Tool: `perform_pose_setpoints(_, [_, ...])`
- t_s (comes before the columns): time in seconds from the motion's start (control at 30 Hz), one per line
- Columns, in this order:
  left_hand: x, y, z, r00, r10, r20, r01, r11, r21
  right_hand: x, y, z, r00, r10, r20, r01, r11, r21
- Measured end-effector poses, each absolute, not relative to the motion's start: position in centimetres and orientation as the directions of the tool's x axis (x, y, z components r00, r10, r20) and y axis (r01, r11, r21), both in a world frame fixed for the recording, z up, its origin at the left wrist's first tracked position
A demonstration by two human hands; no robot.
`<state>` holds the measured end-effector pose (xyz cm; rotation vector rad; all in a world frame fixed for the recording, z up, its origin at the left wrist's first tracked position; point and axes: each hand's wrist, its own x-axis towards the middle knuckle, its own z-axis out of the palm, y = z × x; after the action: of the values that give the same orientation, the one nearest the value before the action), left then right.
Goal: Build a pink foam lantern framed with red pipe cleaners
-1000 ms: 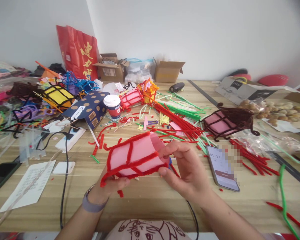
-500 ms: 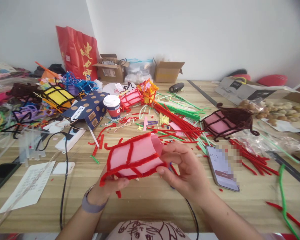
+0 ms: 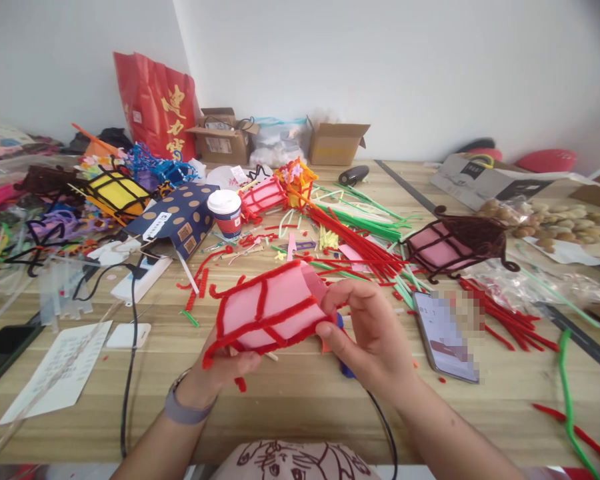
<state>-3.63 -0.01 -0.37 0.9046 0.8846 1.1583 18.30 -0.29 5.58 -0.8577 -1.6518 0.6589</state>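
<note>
A pink paper lantern (image 3: 285, 293) framed in fuzzy red stems is held tilted above the wooden table, its right end raised. My left hand (image 3: 225, 367) grips its lower left end, thumb along the underside and the other fingers hidden behind. At the right end, my right hand (image 3: 365, 333) pinches the rim between thumb and forefinger. Curled red stem ends stick out at the lantern's left. Beneath my right hand, a blue object (image 3: 347, 369) with a black cable is partly hidden.
A paper cup (image 3: 226, 213) stands beyond the lantern, beside a dotted blue box (image 3: 180, 217). Red stems (image 3: 360, 243) lie behind my right hand. To the right are a phone (image 3: 445, 339) and a brown-framed lantern (image 3: 453, 243). A black cable (image 3: 130, 360) crosses the left side.
The lantern has tilted slightly, its right end a little lower. My right hand has shifted slightly right, and more of the blue object shows beneath it.
</note>
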Motion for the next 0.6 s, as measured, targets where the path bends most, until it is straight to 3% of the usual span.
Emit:
perform_pose_setpoints(0.13, [-3.4,0.4,-0.7,0.205,0.974,-0.098,-0.359,0.168,0.918,18.1,0.2,5.4,-0.125,0.866,0.484,0.108,0.497,-0.861])
perform_pose_setpoints(0.23, [-3.0,1.1,-1.0,0.213,0.97,-0.113,-0.459,0.201,0.865,18.8,1.1,5.5,-0.124,0.87,0.476,0.16,0.491,-0.856])
perform_pose_setpoints(0.37, [-2.8,2.1,-1.2,0.279,0.955,-0.102,-0.657,0.267,0.705,20.0,2.0,5.9,-0.079,0.873,0.482,0.285,0.483,-0.828])
perform_pose_setpoints(0.6, [-3.3,2.6,-1.5,0.34,0.937,-0.084,-0.741,0.322,0.59,20.3,2.5,5.3,0.137,0.874,0.467,0.307,0.41,-0.859])
